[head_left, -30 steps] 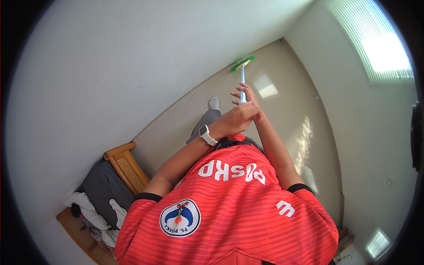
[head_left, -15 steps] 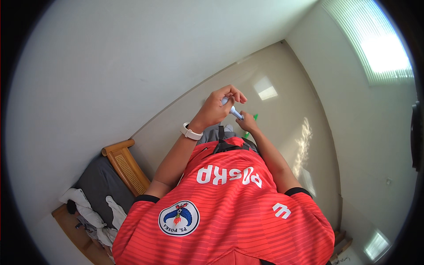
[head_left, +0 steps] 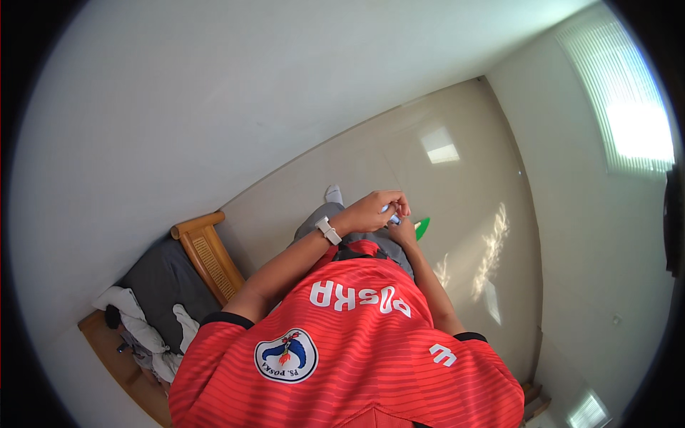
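My left hand, with a white watch on its wrist, is closed around the top of a pale blue-white handle. Just below and to the right of it, my right hand grips the same handle. The handle is almost wholly hidden by both hands. Its green flat head peeks out past my right hand, low over the beige tiled floor. Both hands are held close in front of my red shirt.
A wooden-framed bed or bench with a dark cover and a heap of white and grey clothes stands at the left against the white wall. My white-socked foot is on the floor. Sun patches lie on the tiles at right.
The handle and its green head have been drawn in from arm's length toward my body. Both hands came down close to my chest.
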`<state>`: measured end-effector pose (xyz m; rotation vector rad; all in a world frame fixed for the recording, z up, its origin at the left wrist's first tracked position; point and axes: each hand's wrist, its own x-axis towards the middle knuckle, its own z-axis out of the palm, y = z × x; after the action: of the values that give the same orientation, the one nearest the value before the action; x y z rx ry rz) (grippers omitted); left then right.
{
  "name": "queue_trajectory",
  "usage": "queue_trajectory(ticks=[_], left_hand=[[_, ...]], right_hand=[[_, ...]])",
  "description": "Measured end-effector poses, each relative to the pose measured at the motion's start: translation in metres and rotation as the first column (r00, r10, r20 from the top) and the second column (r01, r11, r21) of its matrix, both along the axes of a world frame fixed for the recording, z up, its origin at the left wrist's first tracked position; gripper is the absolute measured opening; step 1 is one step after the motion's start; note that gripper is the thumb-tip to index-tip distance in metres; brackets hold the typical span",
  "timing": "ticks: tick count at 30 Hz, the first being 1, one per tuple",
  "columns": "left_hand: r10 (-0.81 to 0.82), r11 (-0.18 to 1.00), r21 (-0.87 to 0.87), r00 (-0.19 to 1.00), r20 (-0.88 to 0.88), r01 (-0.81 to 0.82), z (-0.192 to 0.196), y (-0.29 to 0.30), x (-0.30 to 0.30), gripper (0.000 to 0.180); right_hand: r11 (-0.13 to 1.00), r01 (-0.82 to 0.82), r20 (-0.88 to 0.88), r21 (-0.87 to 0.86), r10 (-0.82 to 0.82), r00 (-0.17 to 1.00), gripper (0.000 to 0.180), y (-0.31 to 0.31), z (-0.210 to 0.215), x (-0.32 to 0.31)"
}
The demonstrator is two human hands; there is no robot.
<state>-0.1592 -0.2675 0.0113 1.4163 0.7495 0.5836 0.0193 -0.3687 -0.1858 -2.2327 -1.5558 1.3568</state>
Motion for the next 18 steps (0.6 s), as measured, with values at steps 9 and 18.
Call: queue_trajectory(ticks=[9, 18], left_hand=[[-0.179, 0.981, 0.072, 0.983, -0.05, 0.183, 0.022, 0.003, -0.045, 0.014], [-0.122, 0.958, 0.251, 0.989, -0.089, 0.141, 0.044, -0.007, -0.099, 0.026]], right_hand=[[0.955, 0.046, -0.166, 0.292, 0.003, 0.986, 0.037, 0.027, -0.001, -0.065], [0.899, 0.384, -0.509, 0.209, -0.235, 0.828, 0.038, 0.103, -0.008, -0.155]])
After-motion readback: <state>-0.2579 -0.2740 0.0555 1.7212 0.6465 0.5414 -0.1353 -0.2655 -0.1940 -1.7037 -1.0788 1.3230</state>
